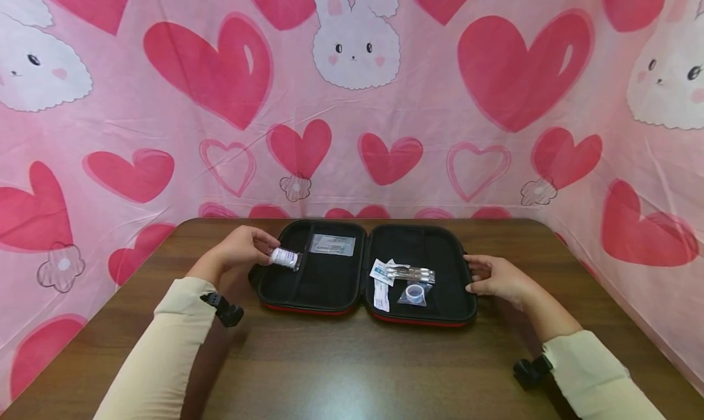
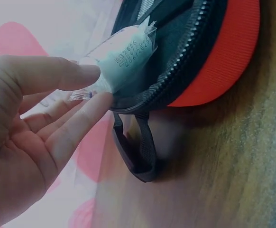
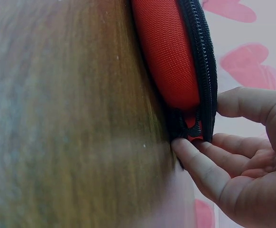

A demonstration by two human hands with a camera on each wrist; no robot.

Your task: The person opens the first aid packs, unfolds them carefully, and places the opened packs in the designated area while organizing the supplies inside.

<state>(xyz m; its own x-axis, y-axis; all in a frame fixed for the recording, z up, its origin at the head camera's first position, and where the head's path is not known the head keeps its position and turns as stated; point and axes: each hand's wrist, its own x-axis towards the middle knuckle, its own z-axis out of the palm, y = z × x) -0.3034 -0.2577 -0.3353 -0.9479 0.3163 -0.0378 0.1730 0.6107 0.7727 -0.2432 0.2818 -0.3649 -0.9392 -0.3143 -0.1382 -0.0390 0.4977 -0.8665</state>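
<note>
A black-lined zip case with a red shell (image 1: 332, 285) lies opened flat on the table. Over its left half, my left hand (image 1: 240, 249) pinches a clear-wrapped white bandage roll (image 1: 284, 258) between thumb and fingers; printed digits show on the wrapper (image 2: 131, 54) in the left wrist view. At the opposite side my right hand (image 1: 502, 278) holds the case's right edge, thumb on the zipped rim (image 3: 205, 61) and fingers lower down by the zip end. The left half also holds a flat clear packet (image 1: 332, 245).
In the case's right half lie small white packets (image 1: 381, 294), a bundle of slim wrapped sticks (image 1: 411, 274) and a bagged tape roll (image 1: 415, 294). A black strap handle (image 2: 135, 154) sticks out at the left end. The wooden table (image 1: 330, 371) meets a heart-patterned cloth (image 1: 341, 108) behind.
</note>
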